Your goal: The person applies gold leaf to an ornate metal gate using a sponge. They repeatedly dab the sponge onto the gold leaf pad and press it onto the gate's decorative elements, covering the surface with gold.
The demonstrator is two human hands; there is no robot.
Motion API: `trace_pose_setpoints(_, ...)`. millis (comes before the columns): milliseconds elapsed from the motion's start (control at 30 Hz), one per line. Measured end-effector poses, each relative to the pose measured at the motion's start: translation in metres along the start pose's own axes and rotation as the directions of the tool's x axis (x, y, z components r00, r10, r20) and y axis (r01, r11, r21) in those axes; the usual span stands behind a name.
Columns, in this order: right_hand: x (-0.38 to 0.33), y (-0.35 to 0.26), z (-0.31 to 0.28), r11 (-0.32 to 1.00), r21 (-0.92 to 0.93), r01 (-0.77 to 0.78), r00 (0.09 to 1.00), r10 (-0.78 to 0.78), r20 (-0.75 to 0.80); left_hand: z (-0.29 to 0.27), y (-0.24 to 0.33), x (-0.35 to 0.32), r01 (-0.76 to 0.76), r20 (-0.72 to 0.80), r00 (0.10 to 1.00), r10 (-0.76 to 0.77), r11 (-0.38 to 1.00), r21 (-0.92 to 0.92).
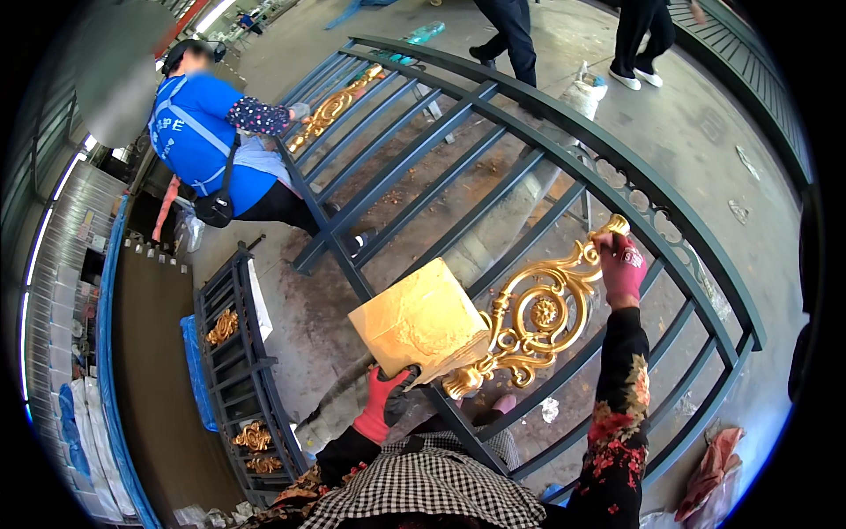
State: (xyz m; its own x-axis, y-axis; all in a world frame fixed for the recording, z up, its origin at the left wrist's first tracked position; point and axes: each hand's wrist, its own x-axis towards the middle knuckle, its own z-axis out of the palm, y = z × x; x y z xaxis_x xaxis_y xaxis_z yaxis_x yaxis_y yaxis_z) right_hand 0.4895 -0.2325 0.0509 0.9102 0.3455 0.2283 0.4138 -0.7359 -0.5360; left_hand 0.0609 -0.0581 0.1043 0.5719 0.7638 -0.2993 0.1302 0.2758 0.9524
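My left hand (pixel 388 398), in a red and dark glove, grips the near lower edge of a square gold-coloured box (pixel 419 322), which is tilted above the dark grey metal railing (pixel 412 167). To its right, a gold scroll ornament (pixel 544 311) with a round rosette lies across the railing's bars. At the ornament's far end, my right hand (pixel 622 264), in a pinkish-red glove, is closed with its fingers against the gold scroll. Whatever those fingers pinch is hidden or too small to make out.
Left of the railing, a person in blue (pixel 207 141) reaches to another gold ornament (pixel 333 110). A smaller railing with gold ornaments (pixel 253 437) stands at the lower left. Legs of people (pixel 511 35) show at the far side. A reddish cloth (pixel 712 472) lies lower right.
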Motion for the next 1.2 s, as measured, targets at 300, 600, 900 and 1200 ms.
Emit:
trace_pose_setpoints(300,0.029,0.011,-0.027,0.972,-0.107,-0.208,0.975,0.216,0.061,-0.031,-0.040,-0.003,-0.222,0.024,0.975,0.222,0.951,0.216)
trace_pose_setpoints(600,0.037,0.036,-0.011,0.959,-0.258,-0.112,0.988,0.135,0.070,-0.026,-0.027,-0.006,-0.126,0.040,0.992,0.123,0.988,0.085)
trace_pose_setpoints(900,0.021,0.018,-0.019,0.962,-0.274,-0.002,0.919,0.110,0.378,-0.012,-0.025,0.000,-0.033,0.020,0.999,0.033,0.999,-0.001)
trace_pose_setpoints(1200,-0.037,-0.024,0.023,0.867,0.042,0.497,0.802,-0.478,0.358,-0.001,-0.012,0.000,-0.165,0.121,0.982,0.142,0.965,0.205)
